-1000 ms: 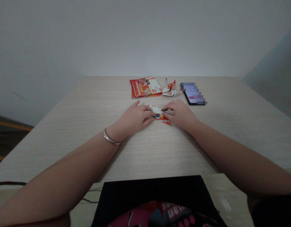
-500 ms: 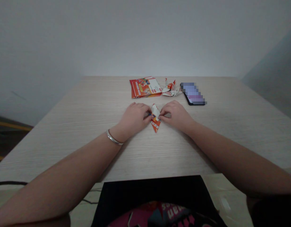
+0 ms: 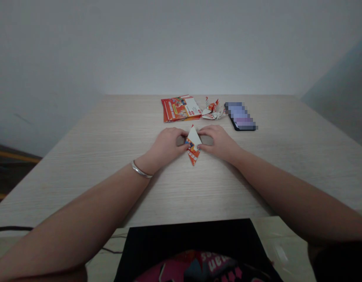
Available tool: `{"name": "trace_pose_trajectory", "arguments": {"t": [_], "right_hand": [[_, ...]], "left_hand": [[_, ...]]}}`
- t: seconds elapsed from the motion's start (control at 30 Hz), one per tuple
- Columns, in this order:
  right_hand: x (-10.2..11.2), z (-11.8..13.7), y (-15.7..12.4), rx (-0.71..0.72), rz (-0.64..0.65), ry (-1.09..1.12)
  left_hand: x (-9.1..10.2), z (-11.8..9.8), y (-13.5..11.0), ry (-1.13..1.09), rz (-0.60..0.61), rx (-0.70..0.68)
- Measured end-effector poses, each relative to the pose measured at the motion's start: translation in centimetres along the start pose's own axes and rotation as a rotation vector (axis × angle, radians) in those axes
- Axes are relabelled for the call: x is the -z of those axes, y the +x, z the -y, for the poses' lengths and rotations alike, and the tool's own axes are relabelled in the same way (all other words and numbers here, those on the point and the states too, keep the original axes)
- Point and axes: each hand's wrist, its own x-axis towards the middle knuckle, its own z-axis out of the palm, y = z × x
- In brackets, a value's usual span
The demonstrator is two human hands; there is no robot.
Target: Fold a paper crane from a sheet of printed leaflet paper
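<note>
A folded paper (image 3: 194, 138), diamond-shaped with a white upper part and an orange printed lower part, lies on the table between my hands. My left hand (image 3: 170, 141) grips its left edge, thumb on the printed part and fingers at the side. On the opposite edge, my right hand (image 3: 218, 141) holds it the same way, thumb low and index finger higher up. The fingertips cover bits of both edges. A silver bangle (image 3: 141, 170) circles my left wrist.
Behind my hands lies a stack of orange and white printed leaflets (image 3: 178, 109). Beside it sit folded paper pieces (image 3: 212, 111) in red and white, then a phone (image 3: 241, 117) with a blurred screen. All rest on the pale wooden table (image 3: 110, 129), backed by a wall.
The paper's upper part now lies flatter and shows a wider white face with a sharp tip. My index fingers have shifted farther up its edges, away from the thumbs.
</note>
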Motion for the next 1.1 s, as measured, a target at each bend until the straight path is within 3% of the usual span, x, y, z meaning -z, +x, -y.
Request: {"name": "trace_pose_trajectory", "arguments": {"t": [0.3,0.57,0.9,1.1], "right_hand": [[-0.1,-0.8,0.2,0.174,0.043,0.071],[0.3,-0.7,-0.2,0.219,0.100,0.009],[1.2,0.8,-1.0,0.194,0.164,-0.105],[1.6,2.5,-1.4,0.114,0.196,-0.176]], "left_hand": [[0.1,0.0,0.1,0.041,0.056,-0.144],[0.6,0.8,0.0,0.100,0.154,-0.303],[2.3,-0.6,-1.0,0.334,0.270,-0.395],[2.9,-1.7,-1.3,0.368,0.345,-0.355]]}}
